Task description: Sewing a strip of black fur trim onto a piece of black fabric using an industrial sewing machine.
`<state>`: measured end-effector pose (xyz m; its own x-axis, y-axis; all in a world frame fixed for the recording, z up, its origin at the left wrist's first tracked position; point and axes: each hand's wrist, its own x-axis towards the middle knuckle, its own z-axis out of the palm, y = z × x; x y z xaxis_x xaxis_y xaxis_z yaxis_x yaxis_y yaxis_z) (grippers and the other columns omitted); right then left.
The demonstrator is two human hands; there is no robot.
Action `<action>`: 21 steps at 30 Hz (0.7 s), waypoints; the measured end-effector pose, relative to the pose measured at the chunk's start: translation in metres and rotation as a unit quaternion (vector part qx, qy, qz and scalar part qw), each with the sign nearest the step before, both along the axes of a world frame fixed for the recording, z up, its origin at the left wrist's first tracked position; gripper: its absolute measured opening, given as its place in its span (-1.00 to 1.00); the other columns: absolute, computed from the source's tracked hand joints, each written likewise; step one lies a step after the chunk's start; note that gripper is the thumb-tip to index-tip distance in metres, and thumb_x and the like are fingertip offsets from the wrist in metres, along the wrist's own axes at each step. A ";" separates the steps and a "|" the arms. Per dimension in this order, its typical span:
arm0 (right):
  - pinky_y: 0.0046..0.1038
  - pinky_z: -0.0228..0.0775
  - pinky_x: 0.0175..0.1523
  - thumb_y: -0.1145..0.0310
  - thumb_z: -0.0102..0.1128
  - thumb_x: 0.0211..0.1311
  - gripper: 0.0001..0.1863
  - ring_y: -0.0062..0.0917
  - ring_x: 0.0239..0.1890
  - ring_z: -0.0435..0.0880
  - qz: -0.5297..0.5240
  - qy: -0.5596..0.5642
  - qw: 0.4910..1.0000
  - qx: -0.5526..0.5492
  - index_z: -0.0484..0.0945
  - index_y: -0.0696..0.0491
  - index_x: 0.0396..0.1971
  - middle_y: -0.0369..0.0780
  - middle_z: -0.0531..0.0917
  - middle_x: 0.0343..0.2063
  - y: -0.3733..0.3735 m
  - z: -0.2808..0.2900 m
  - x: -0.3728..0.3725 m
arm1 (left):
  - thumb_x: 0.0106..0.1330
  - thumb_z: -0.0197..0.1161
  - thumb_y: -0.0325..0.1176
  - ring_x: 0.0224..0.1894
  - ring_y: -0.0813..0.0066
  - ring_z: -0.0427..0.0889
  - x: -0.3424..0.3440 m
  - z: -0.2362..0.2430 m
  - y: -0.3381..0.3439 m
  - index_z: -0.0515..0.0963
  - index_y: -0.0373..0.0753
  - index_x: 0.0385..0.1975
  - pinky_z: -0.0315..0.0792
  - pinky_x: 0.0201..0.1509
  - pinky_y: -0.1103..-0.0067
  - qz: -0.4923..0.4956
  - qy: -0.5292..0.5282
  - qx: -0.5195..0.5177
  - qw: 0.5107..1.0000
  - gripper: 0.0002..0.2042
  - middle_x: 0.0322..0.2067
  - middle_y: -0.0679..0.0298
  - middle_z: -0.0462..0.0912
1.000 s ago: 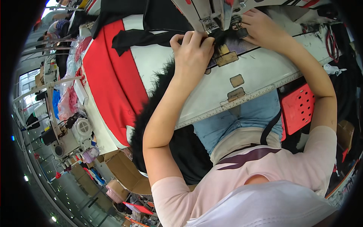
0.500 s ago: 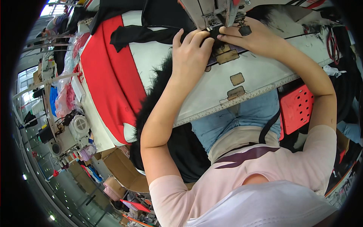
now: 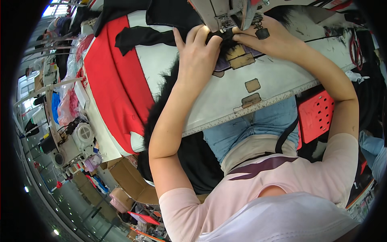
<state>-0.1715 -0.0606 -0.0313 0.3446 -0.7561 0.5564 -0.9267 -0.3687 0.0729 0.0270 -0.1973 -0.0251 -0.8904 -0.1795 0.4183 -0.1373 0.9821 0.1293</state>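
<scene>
Under the head of a sewing machine (image 3: 227, 18) lies black cloth with long-haired black fur trim (image 3: 230, 45). My left hand (image 3: 198, 54) grips this cloth just left of the presser foot, its thumb bent in and the outer finger stretched away. On the other side of the needle area my right hand (image 3: 269, 39) has thumb and fingers closed on the furry edge; the machine partly covers its fingertips. A loose black cloth strip (image 3: 147, 38) runs leftward from my left hand. Dark fur (image 3: 163, 90) also hangs along my left forearm.
A red cloth panel (image 3: 115, 74) covers the left of the white sewing table (image 3: 209, 109). A ruler strip (image 3: 278, 94) follows its near edge. To the right stands a red perforated plastic seat (image 3: 317, 117). A cardboard box (image 3: 131, 181) sits below left, near another machine's motor (image 3: 84, 135).
My left hand has shifted slightly left, its outer finger now spread further. The black strip and red cloth have slid a little left. My right hand stays nearly in place.
</scene>
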 end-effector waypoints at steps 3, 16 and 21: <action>-0.44 0.47 -0.08 0.36 0.16 0.06 -0.78 -0.44 -0.13 0.59 -0.007 0.005 1.000 -0.001 0.55 0.01 -0.25 -0.29 0.62 -0.14 -0.004 0.002 0.004 | 0.15 0.30 -0.41 0.03 0.39 0.50 -0.001 -0.001 -0.002 0.51 -0.11 -0.32 0.03 0.34 -0.19 -0.028 0.038 -0.042 0.998 -0.86 -0.23 0.37 0.52; -0.40 0.42 -0.25 0.43 0.18 0.24 -0.87 -0.31 -0.40 0.55 -0.084 -0.413 0.895 0.145 0.53 0.15 -0.26 -0.12 0.58 -0.45 -0.012 -0.005 0.009 | 0.15 0.27 -0.44 -0.21 0.42 0.54 -0.016 -0.016 -0.008 0.52 -0.13 -0.35 0.08 0.34 -0.12 -0.002 0.080 -0.066 0.995 -0.89 -0.51 0.35 0.40; -0.17 0.33 -0.40 0.20 0.14 0.19 -0.73 -0.04 -0.46 0.55 -0.117 -0.247 0.955 0.112 0.50 0.08 -0.56 0.01 0.53 -0.58 -0.015 -0.018 0.001 | 0.10 0.34 -0.40 -0.19 0.47 0.53 -0.010 -0.014 -0.009 0.55 -0.08 -0.35 0.13 0.23 0.14 0.018 0.085 -0.096 0.992 -0.85 -0.38 0.40 0.43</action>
<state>-0.1700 -0.0752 -0.0497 -0.1113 -0.8995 0.4225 -0.8864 -0.1023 -0.4514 0.0166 -0.2067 -0.0387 -0.7985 -0.1115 0.5916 -0.1640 0.9858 -0.0355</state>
